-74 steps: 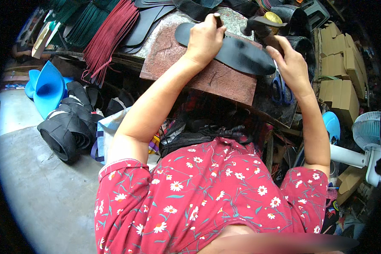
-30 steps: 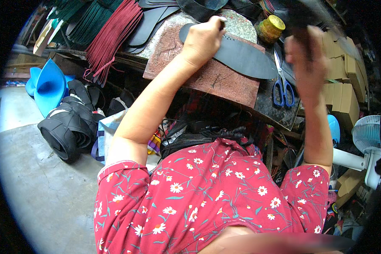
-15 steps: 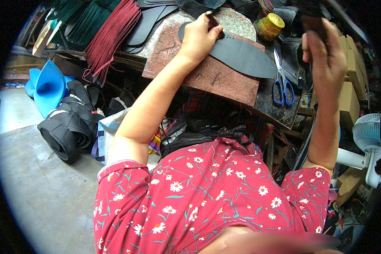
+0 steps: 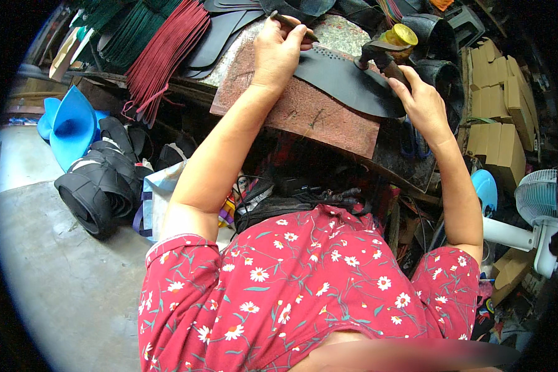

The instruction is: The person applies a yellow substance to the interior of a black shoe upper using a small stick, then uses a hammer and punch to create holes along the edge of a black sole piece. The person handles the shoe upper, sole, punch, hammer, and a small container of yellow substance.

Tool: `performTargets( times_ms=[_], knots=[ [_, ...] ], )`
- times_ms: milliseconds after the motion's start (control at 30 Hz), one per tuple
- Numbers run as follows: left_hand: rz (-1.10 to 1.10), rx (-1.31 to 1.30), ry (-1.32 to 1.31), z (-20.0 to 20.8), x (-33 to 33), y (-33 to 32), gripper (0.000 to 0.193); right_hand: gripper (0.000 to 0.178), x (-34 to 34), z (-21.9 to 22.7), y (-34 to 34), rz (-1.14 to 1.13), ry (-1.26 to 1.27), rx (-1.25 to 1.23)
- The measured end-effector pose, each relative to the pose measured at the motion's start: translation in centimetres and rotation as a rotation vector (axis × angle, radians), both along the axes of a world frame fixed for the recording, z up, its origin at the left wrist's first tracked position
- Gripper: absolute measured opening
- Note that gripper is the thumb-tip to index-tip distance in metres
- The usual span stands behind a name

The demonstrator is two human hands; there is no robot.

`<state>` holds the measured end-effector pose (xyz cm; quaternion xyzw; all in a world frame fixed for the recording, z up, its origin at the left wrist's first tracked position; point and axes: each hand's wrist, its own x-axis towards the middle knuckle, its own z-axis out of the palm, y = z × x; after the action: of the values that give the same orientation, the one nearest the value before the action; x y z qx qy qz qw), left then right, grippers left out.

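Observation:
A black sole-shaped sheet [image 4: 353, 84] lies on a reddish, worn board [image 4: 328, 121], with small holes punched near its far left end. My left hand [image 4: 276, 54], over that end, is closed round a dark metal punch [image 4: 293, 26]. The punch is tilted, nearly lying over, and its tip seems to be off the sheet. On the right, my right hand [image 4: 425, 102] grips the handle of a dark-headed hammer [image 4: 378, 54], its head above the sheet's right half. Blue-handled scissors [image 4: 410, 139] lie beside my right wrist, partly hidden.
Behind the hammer stands a yellow-lidded jar [image 4: 403, 35]. Black sheets [image 4: 220, 40] and bundled red cords [image 4: 167, 53] lie at the back left. Cardboard boxes [image 4: 499, 149] and a fan [image 4: 537, 198] stand to the right. Rolled black pieces [image 4: 99, 186] sit at the left.
My right hand has come down and left with the hammer, from raised at the right to over the sheet. My left hand has shifted slightly left, and the punch has tipped over.

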<state>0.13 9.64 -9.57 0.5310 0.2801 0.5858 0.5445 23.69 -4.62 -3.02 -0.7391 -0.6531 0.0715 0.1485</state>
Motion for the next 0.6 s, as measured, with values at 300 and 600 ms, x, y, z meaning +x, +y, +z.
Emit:
performTargets(
  times_ms=[300,600],
  knots=[
    [0.009,-0.054,0.322,-0.5,-0.7,0.0,0.013,0.038,-0.2,2.7,0.6,0.054,0.049,0.187],
    [0.262,0.707,0.887,0.3,0.9,-1.6,0.019,0.035,-4.0,6.4,0.6,0.288,0.077,0.495]
  ],
)
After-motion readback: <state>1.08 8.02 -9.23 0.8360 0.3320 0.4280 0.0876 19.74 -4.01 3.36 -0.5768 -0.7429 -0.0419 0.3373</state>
